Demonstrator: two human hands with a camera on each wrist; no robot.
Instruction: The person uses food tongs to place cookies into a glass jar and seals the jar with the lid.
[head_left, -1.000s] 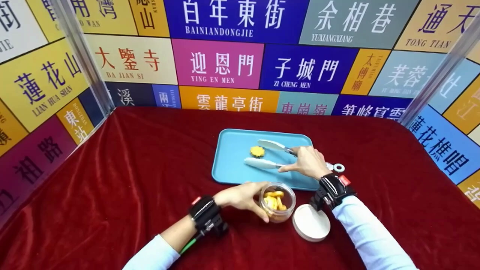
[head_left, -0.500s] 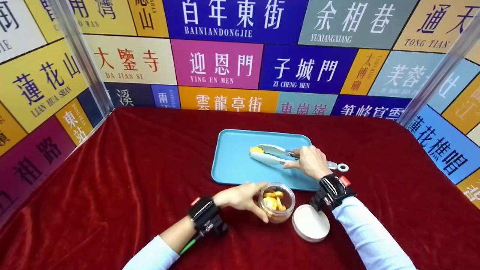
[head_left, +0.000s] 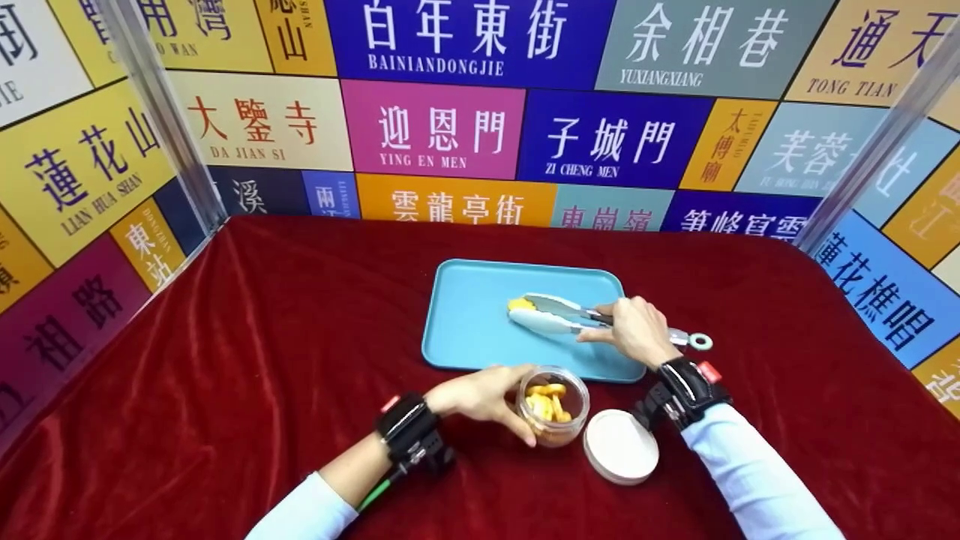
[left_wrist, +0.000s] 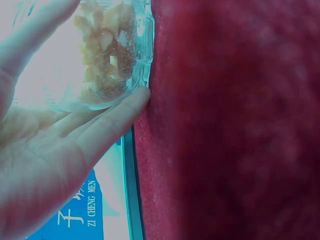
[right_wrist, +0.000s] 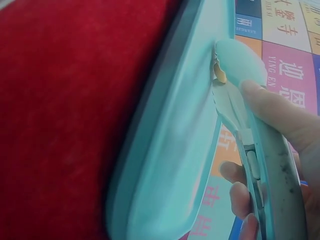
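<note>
My right hand (head_left: 637, 328) grips a pair of pale tongs (head_left: 546, 322) over the light blue tray (head_left: 463, 322). Between the tong tips is a small yellow cookie (head_left: 519, 304), seen edge-on as a cookie (right_wrist: 219, 74) in the right wrist view. A clear round jar (head_left: 556, 435) stands uncapped in front of the tray, with several cookies (head_left: 544, 405) inside. My left hand (head_left: 484, 397) holds the jar from its left side, thumb in front and fingers behind. The left wrist view shows the fingers (left_wrist: 107, 127) along the jar's wall.
A white round lid (head_left: 621, 446) lies right of the jar, near the right wrist. Dark red cloth (head_left: 300, 337) covers the table. Behind it and at the sides rise panels (head_left: 435, 127) with coloured signs.
The tongs have closed on the cookie. My right hand has moved slightly right and nearer, and the cookie has come along a little. My left hand and the jar stay put.
</note>
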